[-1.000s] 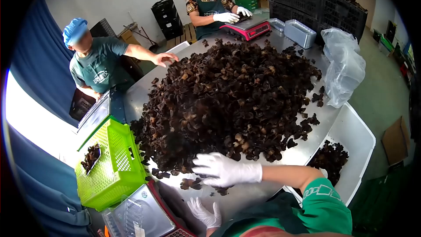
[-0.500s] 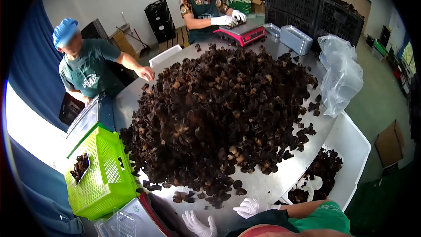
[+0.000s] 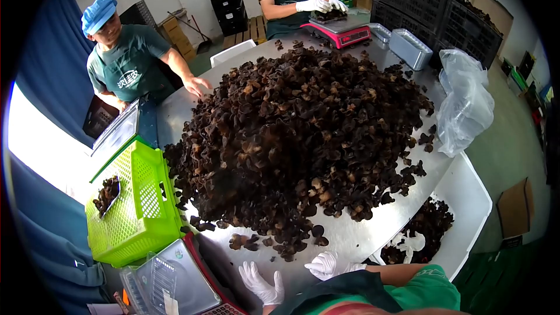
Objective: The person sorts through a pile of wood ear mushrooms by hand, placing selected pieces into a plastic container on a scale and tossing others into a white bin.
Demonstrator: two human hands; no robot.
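Note:
A large heap of dark brown dried fungus pieces [image 3: 303, 134] covers the middle of the steel table [image 3: 373, 227]. My left hand [image 3: 261, 283], in a white glove, is at the table's near edge with its fingers spread, holding nothing. To its right, my right hand [image 3: 328, 265], also gloved in white, is closed with the fingers curled in; anything inside them is hidden. Both hands are apart from the heap, just below a few loose pieces [image 3: 244, 241].
A green basket [image 3: 137, 204] and a scale [image 3: 186, 280] with clear plastic trays are at left. A white bin [image 3: 466, 198] stands right, below a plastic bag [image 3: 464, 102]. One co-worker stands left; another handles pieces over a red scale [image 3: 341, 36]. Black crates [image 3: 408, 6] are stacked behind.
The view has shifted, so the scene sits lower right at the far side. The left co-worker's hand is more spread. My hands keep nearly the same pose.

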